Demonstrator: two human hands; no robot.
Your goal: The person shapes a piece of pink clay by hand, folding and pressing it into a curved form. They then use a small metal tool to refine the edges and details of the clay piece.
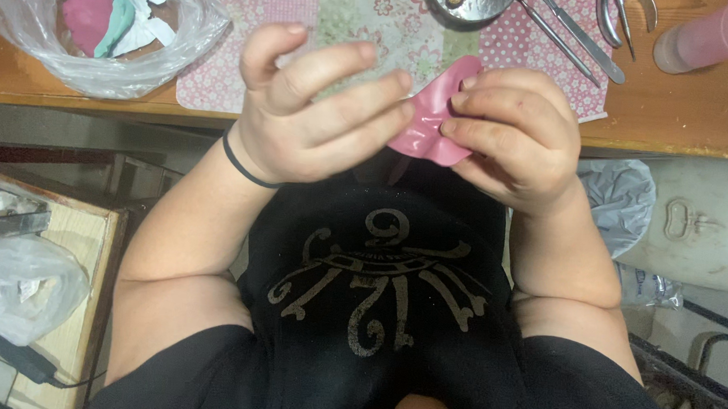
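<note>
Both my hands are raised in front of my chest, just before the edge of the wooden table (684, 113). Between them is a soft pink sheet piece (429, 121), bent and curled. My right hand (513, 138) pinches its right side with curled fingers. My left hand (319, 115), with a black band on the wrist, presses its fingertips against the piece's left edge; one finger sticks up free. Part of the piece is hidden behind my fingers.
On the table lie a patchwork floral mat (349, 13), a clear plastic bag of pink and white scraps (99, 33), a metal bowl (470, 3), several metal hand tools (572, 37) and a pink cylinder (713, 36). A low wooden stand with another plastic bag (19, 286) is at the left.
</note>
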